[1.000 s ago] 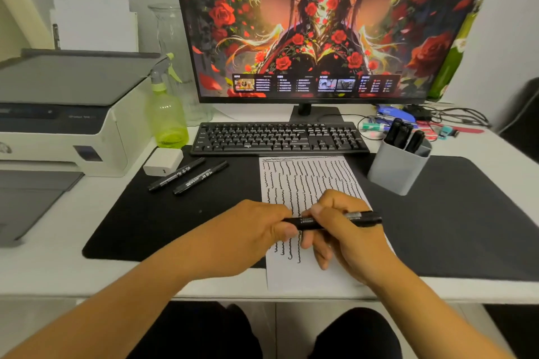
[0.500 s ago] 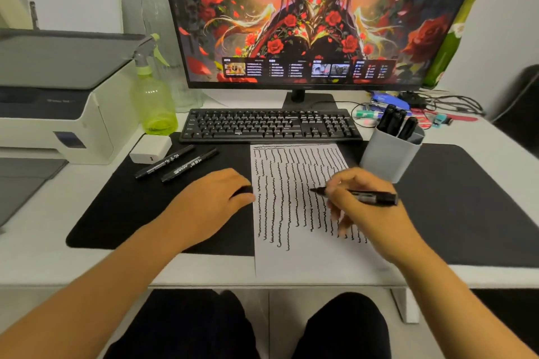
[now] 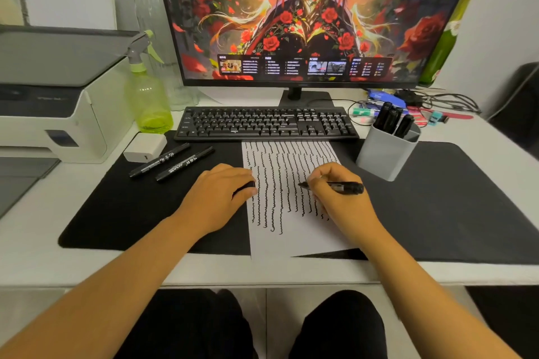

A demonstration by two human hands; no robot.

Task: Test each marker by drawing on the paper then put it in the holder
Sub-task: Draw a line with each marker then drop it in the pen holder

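Here we see the right hand (image 3: pixel 341 198) gripping a black marker (image 3: pixel 342 187), its tip pointing left and down at the paper (image 3: pixel 291 242), among rows of wavy black lines that already cover most of the sheet. The marker has white print on its barrel, too blurred for us to read. Our left hand (image 3: pixel 221 195) rests at the paper's left edge, fingers curled around a small black piece that looks like the cap (image 3: pixel 246 186).

The paper lies on a black desk mat (image 3: pixel 452 213), its top edge just below the keyboard (image 3: pixel 265 124), where we can make out a small white logo on the front lip, though not clearly enough to spell. To the right, the grey holder (image 3: pixel 385 154) stands on the mat with three black markers upright in it. To the left, two more markers (image 3: pixel 172 163) lie side by side on the mat, white lettering along their barrels, unreadable from here. Just beside them sits a white charger block (image 3: pixel 144 147).

Behind, the monitor (image 3: pixel 306 14) shows red roses and a strip of tiny text panels we cannot read. A green spray bottle (image 3: pixel 148 96) and a printer (image 3: pixel 52 90) stand at the left.
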